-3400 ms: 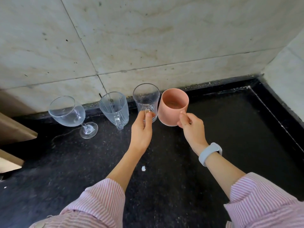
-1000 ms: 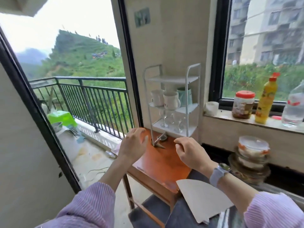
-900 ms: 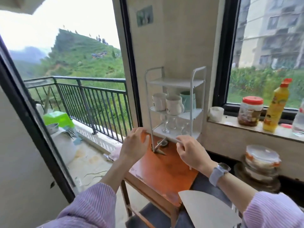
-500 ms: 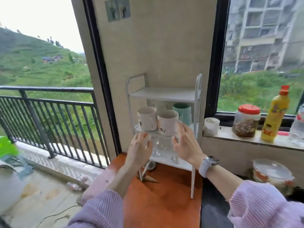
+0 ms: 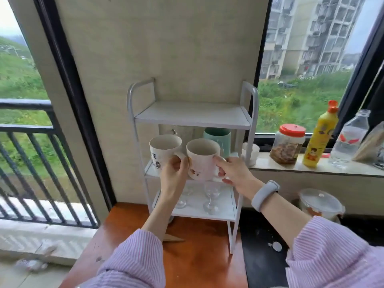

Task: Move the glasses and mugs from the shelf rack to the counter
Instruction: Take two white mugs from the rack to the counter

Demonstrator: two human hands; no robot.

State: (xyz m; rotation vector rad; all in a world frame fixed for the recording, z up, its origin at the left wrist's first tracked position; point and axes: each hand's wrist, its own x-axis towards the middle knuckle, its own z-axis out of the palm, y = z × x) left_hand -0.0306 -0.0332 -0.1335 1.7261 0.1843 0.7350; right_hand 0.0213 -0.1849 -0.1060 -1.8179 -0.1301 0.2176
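A white three-tier shelf rack (image 5: 193,117) stands on an orange wooden table (image 5: 195,254). On its middle tier, my left hand (image 5: 174,173) grips the handle of a white mug with blue print (image 5: 162,150). My right hand (image 5: 232,171) holds the handle of a second white mug with small pictures (image 5: 202,159). A green mug (image 5: 217,138) stands behind them on the same tier. Two stemmed glasses (image 5: 211,196) sit on the bottom tier, one partly hidden by my left wrist. The top tier is bare.
A windowsill to the right carries a small white cup (image 5: 251,152), a red-lidded jar (image 5: 287,144), a yellow bottle (image 5: 320,136) and a clear water bottle (image 5: 350,140). A lidded container (image 5: 320,204) sits on the black counter (image 5: 261,258). A balcony railing (image 5: 31,163) is at the left.
I turned from the counter, where I set down a glass mug and a pink mug, to the rack. Both hands reached the middle tier and closed on the two white mugs.
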